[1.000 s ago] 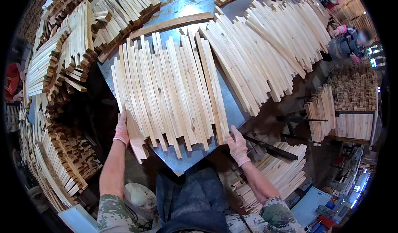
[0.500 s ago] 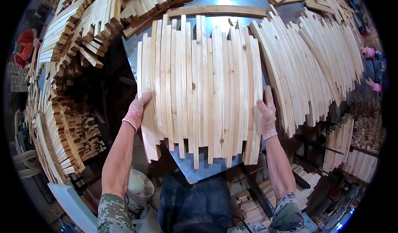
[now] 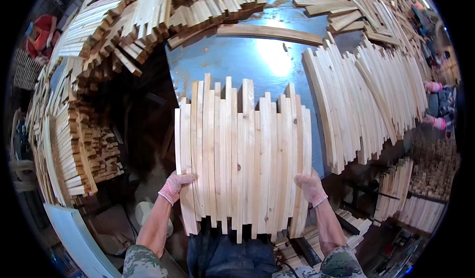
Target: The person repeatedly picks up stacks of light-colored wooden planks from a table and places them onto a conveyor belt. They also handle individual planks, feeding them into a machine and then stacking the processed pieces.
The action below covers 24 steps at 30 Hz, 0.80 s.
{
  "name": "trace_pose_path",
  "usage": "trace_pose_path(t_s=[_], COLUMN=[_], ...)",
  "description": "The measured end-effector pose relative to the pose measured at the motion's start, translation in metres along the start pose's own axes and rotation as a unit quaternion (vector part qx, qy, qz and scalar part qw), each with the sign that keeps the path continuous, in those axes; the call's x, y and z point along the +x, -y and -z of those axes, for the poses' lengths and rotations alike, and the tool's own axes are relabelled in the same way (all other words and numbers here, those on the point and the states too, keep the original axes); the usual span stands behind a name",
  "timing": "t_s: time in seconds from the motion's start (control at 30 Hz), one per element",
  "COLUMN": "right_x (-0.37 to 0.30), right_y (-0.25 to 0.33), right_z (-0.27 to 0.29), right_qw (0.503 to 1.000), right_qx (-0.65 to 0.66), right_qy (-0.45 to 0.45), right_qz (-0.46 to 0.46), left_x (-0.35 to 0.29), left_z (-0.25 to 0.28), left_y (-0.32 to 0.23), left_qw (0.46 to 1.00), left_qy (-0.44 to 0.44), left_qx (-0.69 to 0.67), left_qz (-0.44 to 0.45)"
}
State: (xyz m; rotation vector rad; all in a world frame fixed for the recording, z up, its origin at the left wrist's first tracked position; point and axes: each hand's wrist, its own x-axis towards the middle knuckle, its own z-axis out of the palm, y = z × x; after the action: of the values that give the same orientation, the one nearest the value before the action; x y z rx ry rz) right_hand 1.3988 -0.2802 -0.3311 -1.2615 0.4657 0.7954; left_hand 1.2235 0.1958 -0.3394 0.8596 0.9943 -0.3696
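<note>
A bundle of pale wooden slats point(image 3: 242, 159) is being clamped between gloved left hand point(image 3: 174, 186) and right hand point(image 3: 310, 187); uneven middle slats are risking slippage.

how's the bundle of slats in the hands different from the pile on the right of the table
The held bundle of slats is pressed flat between the left hand and right hand, overhanging the table's near edge. The right pile of slats lies untouched, fanned out and larger. Both are pale wooden slats.
</note>
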Motion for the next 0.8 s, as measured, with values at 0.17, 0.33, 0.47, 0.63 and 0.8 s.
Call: trace_pose_path(t_s=[0.17, 0.33, 0.47, 0.63, 0.8], right_x=[-0.031, -0.043, -0.060, -0.062, -0.141], right_y=[0.010, 0.007, 0.028, 0.068, 0.103], right_z=[0.000, 0.019, -0.003, -0.041, -0.186], right_qw=[0.999, 0.998, 0.993, 0.972, 0.940], right_qx=[-0.025, -0.065, -0.097, -0.124, -0.167], right_qy=[-0.021, -0.015, 0.027, 0.174, 0.251], right_qz=[-0.003, 0.002, 0.061, 0.098, 0.162], left_x=[-0.035, -0.084, -0.147, -0.245, -0.369], left_z=[-0.003, -0.005, 0.001, 0.021, 0.052], left_y=[0.020, 0.032, 0.033, 0.048, 0.072], left_qw=[1.000, 0.999, 0.993, 0.968, 0.930], left_qy=[-0.001, -0.023, -0.020, -0.037, -0.081], left_qx=[0.002, -0.008, -0.032, -0.095, -0.124], left_qz=[-0.008, -0.041, -0.111, -0.229, -0.336])
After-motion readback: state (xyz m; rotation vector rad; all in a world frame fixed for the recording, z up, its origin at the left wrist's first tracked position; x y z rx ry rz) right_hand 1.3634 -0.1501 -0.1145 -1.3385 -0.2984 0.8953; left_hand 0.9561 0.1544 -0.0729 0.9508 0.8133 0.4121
